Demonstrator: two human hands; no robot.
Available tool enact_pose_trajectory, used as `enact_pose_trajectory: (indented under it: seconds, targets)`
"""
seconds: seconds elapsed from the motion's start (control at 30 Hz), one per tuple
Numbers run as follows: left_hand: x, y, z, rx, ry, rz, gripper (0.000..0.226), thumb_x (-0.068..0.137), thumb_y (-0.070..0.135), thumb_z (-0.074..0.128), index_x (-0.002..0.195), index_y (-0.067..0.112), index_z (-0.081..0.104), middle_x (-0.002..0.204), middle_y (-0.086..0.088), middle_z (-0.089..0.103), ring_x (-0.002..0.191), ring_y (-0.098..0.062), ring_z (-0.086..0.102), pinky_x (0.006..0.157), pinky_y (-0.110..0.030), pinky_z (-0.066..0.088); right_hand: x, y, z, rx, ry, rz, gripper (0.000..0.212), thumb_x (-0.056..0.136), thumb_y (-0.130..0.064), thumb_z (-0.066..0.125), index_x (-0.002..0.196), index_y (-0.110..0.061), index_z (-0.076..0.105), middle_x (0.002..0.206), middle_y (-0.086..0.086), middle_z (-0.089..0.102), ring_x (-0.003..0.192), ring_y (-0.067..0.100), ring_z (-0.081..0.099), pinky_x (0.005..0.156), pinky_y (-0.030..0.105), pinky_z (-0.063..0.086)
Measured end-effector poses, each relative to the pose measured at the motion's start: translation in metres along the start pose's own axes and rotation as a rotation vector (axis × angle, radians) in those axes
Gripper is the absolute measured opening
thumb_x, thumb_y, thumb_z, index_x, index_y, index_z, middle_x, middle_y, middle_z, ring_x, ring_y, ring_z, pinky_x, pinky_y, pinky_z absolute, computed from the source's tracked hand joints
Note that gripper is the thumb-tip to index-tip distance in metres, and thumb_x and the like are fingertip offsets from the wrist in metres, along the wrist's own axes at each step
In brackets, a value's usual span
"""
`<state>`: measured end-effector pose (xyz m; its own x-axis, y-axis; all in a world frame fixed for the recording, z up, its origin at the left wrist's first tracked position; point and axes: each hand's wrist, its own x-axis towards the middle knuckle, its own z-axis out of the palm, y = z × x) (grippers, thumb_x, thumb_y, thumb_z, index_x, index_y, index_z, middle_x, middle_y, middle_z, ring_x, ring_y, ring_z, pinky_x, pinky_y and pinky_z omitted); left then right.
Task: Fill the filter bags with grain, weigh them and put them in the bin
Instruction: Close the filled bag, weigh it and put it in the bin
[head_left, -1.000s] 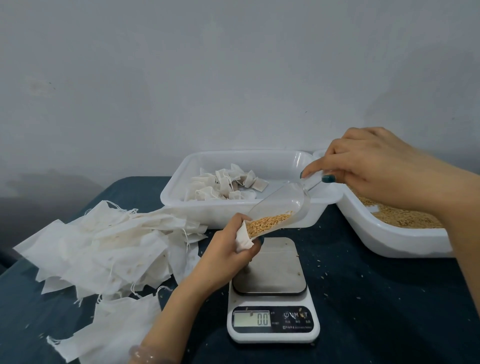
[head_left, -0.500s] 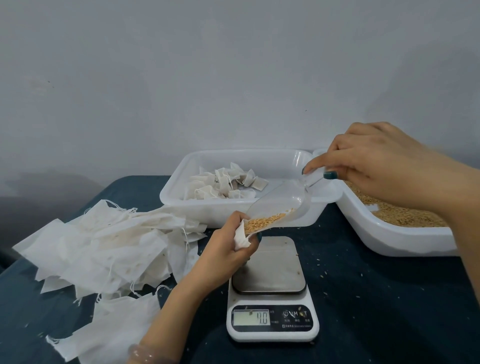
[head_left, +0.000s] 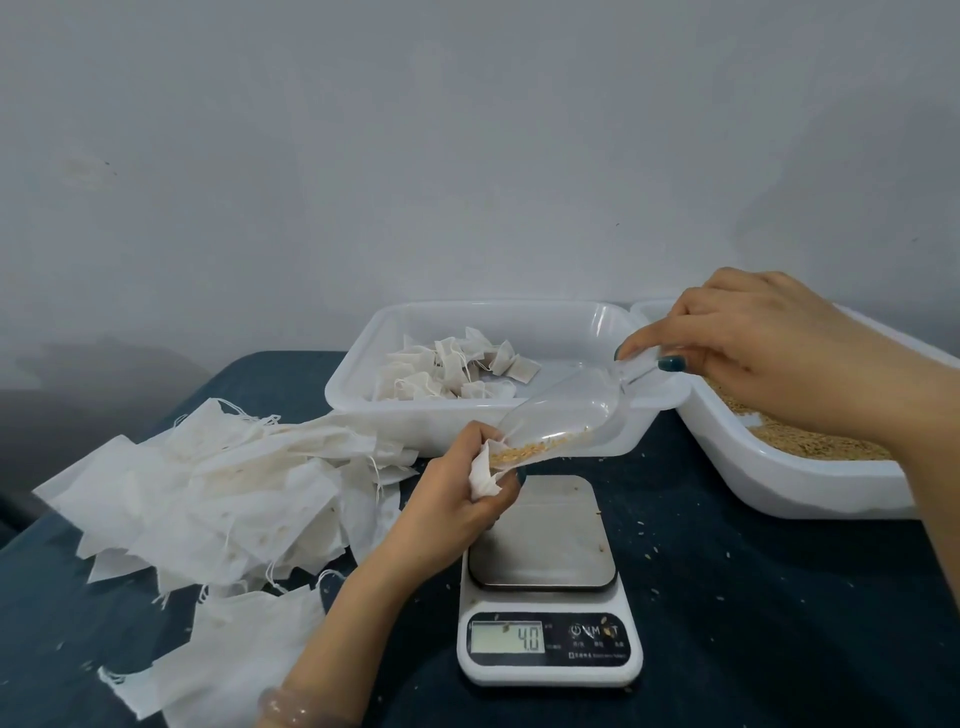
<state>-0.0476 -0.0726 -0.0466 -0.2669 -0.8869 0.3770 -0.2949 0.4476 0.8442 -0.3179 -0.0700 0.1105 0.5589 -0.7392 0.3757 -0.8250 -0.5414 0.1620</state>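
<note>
Pinching one scoop (head_left: 571, 410), right hand (head_left: 753, 343) tilts grain (head_left: 535, 451); left hand (head_left: 452, 499) grips one bag (head_left: 483, 478).

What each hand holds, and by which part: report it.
The left hand grips a filter bag near its open mouth. The right hand pinches the clear scoop by its handle, the scoop's tip tilted into the bag.

Soft, dim, even light is washing the grey wall (head_left: 467, 156) flat. A faint shadow is darkening the frame's middle left. Glare is glinting on the rim of the white bin (head_left: 605, 319). Wide-angle distortion is bending the edges.
</note>
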Motion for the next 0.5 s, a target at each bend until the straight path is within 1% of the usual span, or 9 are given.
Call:
enact_pose_trajectory:
  seconds: [0.07,0.17,0.23,0.3,0.33,0.37,0.4,0.47,0.5]
  targets:
    - [0.001,0.003,-0.001,-0.028,0.011,-0.015,0.015,0.090,0.027,0.060,0.099,0.033,0.050,0.072,0.013,0.060,0.058,-0.010,0.053,0.054,-0.022,0.047,-0.005,0.007,0.012,0.135,0.010,0.018,0.037,0.094,-0.028,0.047,0.121,-0.046,0.063,0.086,-0.014,0.058,0.087,0.010,0.039,0.080,0.030,0.031]
    - [0.001,0.007,-0.004,-0.076,0.045,-0.024,0.013,0.088,0.025,0.058,0.095,0.033,0.050,0.072,0.011,0.059,0.060,-0.013,0.054,0.055,-0.026,0.049,-0.011,0.013,0.031,0.304,-0.039,0.058,0.041,0.097,-0.020,0.049,0.118,-0.055,0.055,0.089,-0.016,0.057,0.088,0.009,0.041,0.083,0.032,0.037]
    - [0.001,0.008,-0.006,-0.090,0.056,-0.023,0.011,0.089,0.027,0.059,0.093,0.033,0.051,0.073,0.009,0.058,0.060,-0.013,0.053,0.057,-0.029,0.049,-0.016,0.014,0.044,0.403,-0.043,0.100,0.046,0.099,-0.015,0.049,0.116,-0.058,0.051,0.092,-0.014,0.059,0.094,0.006,0.044,0.086,0.033,0.039]
    - [0.001,0.007,-0.007,-0.097,0.065,-0.031,0.007,0.094,0.027,0.058,0.094,0.029,0.052,0.072,0.009,0.057,0.060,-0.011,0.051,0.059,-0.032,0.049,-0.023,0.012,0.056,0.513,0.008,0.139,0.044,0.099,-0.015,0.048,0.116,-0.055,0.054,0.102,-0.010,0.065,0.101,0.008,0.049,0.090,0.032,0.040]
    - [0.001,0.007,-0.008,-0.104,0.073,-0.039,0.003,0.096,0.026,0.055,0.095,0.027,0.052,0.071,0.010,0.056,0.061,-0.011,0.050,0.061,-0.034,0.048,-0.026,0.010,0.063,0.584,0.045,0.167,0.043,0.099,-0.016,0.048,0.117,-0.054,0.056,0.106,-0.013,0.067,0.106,0.009,0.052,0.092,0.029,0.041]
    - [0.001,0.007,-0.008,-0.112,0.085,-0.049,0.003,0.097,0.027,0.051,0.097,0.024,0.053,0.071,0.010,0.054,0.063,-0.012,0.049,0.065,-0.036,0.046,-0.028,0.008,0.069,0.669,0.082,0.207,0.041,0.099,-0.018,0.048,0.117,-0.054,0.058,0.109,-0.019,0.067,0.110,0.004,0.054,0.091,0.022,0.040]
    - [0.002,0.007,-0.008,-0.118,0.104,-0.059,0.011,0.097,0.029,0.047,0.098,0.022,0.055,0.071,0.009,0.054,0.065,-0.014,0.049,0.067,-0.037,0.045,-0.030,0.006,0.075,0.754,0.114,0.255,0.039,0.100,-0.022,0.048,0.116,-0.055,0.058,0.110,-0.027,0.067,0.111,-0.005,0.054,0.090,0.016,0.038]
    - [0.003,0.007,-0.012,-0.098,0.143,-0.075,0.023,0.099,0.037,0.042,0.100,0.023,0.060,0.075,0.007,0.059,0.073,-0.014,0.054,0.072,-0.031,0.047,-0.033,0.007,0.087,0.835,0.175,0.370,0.033,0.098,-0.028,0.049,0.112,-0.056,0.057,0.102,-0.037,0.066,0.102,-0.016,0.057,0.087,0.014,0.037]
    - [0.003,0.007,-0.014,-0.053,0.162,-0.073,0.028,0.102,0.042,0.040,0.102,0.027,0.063,0.083,0.009,0.064,0.082,-0.009,0.059,0.079,-0.025,0.048,-0.034,0.010,0.093,0.819,0.207,0.430,0.032,0.099,-0.028,0.050,0.111,-0.057,0.057,0.095,-0.037,0.066,0.096,-0.017,0.058,0.084,0.016,0.038]
